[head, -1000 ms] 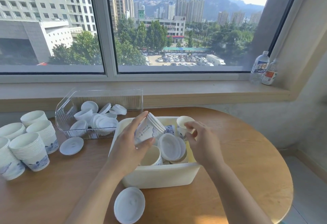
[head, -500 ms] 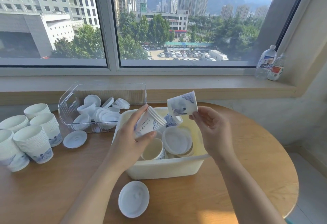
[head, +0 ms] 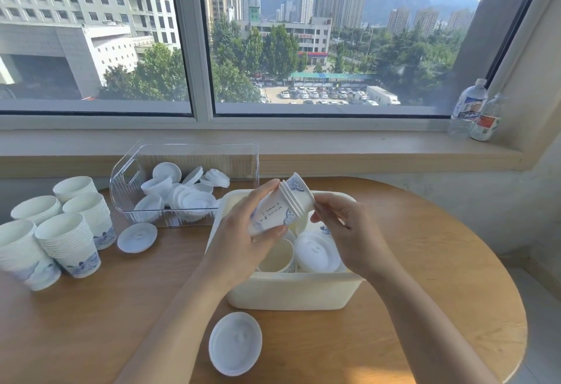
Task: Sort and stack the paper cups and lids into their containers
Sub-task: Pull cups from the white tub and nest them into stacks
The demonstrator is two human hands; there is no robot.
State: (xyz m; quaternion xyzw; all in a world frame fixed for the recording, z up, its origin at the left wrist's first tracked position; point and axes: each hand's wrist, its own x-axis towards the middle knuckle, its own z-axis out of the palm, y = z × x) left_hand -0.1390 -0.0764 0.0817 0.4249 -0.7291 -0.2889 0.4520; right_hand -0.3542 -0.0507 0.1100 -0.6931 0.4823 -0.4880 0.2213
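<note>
My left hand (head: 243,231) grips a short stack of white paper cups with blue print (head: 273,210), tilted on its side above the cream tub (head: 291,292). My right hand (head: 340,222) pinches the last cup (head: 300,189), which sits partly nested into the stack's mouth. Inside the tub lie a loose cup (head: 277,257) and white lids (head: 315,253). A clear bin (head: 185,183) behind holds several lids. Stacks of cups (head: 69,244) stand at the left.
One loose lid (head: 137,237) lies on the wooden table (head: 425,292) beside the cup stacks, another lid (head: 235,342) in front of the tub. Two plastic bottles (head: 473,110) stand on the window sill at the right.
My right hand lifted a single cup out of the tub, carried it up and left, and pushed it into the open end of the stack held in my left hand.
</note>
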